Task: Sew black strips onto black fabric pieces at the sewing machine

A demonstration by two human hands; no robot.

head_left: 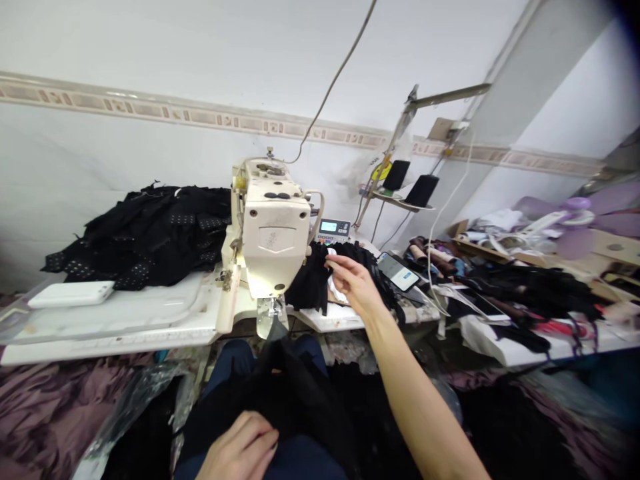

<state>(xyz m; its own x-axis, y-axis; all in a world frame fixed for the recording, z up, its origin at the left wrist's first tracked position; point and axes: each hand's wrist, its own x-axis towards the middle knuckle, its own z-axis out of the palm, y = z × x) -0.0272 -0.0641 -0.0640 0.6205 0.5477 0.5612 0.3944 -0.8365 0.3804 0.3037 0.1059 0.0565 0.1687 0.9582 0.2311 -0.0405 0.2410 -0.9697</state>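
Left hand (239, 447) — curled on black fabric (280, 393) across the lap (310, 465), grip unclear; right hand (353, 283) — half open, seemingly empty, at black cloth (313, 280) kept within reach beside the cream sewing machine (274, 227).

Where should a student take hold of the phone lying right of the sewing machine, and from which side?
Pinch the phone by its long edges, coming from the near side with the right hand: its body is slim and flat, it lies slanted, and that hand is closest.
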